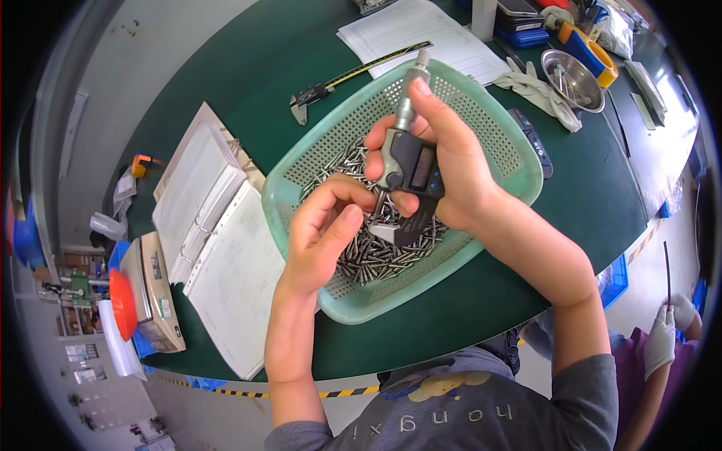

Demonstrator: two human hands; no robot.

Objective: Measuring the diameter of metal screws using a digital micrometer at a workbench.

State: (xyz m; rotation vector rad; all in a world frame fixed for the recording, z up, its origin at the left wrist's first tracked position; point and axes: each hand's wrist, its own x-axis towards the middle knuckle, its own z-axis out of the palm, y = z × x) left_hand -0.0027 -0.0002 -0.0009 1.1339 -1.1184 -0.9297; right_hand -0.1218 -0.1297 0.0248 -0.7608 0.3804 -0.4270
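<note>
My right hand [460,161] is closed round a grey and black digital micrometer [406,167], held tilted with its thimble pointing up and away. Its frame and measuring jaws hang low over a pale green plastic basket [359,310]. Many small metal pins [387,259] lie heaped in the basket, under both hands. Beside the micrometer's jaws, my left hand [316,237] has its fingers curled and the thumb close to the index finger. Whatever sits in that pinch is too small and covered to make out.
Left of the basket lie an open ring binder [237,286] and a weighing scale [159,301]. Beyond it are a caliper [320,92] and paper sheets [398,34]. A white glove [538,94] and a metal bowl [593,99] sit far right. A co-worker's gloved hand [660,342] shows at lower right.
</note>
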